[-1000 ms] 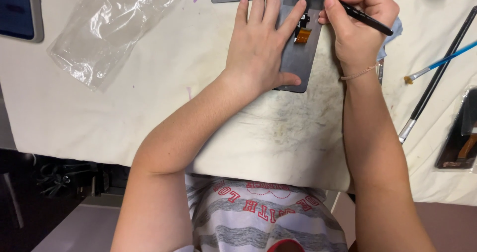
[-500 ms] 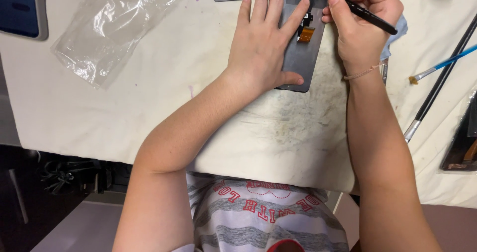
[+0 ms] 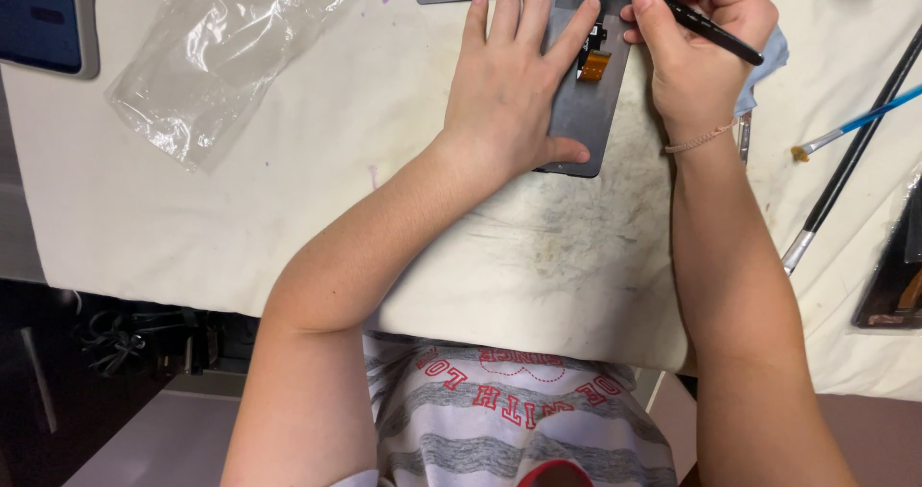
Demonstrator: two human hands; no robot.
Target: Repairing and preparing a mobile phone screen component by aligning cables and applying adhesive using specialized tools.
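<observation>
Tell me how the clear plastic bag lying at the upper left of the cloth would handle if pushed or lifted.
The clear plastic bag looks thin and crinkled, so it would likely flop and fold rather than hold its shape. It appears empty and flat, so probably very light. Its glossy film might slide easily over the cloth when pushed.

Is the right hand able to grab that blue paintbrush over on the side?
Probably yes, but not right away. The blue paintbrush lies in the open on the cloth just beside the right hand, with nothing between them. That hand is gripping a thin black tool, so it would likely have to let that go first.
</observation>
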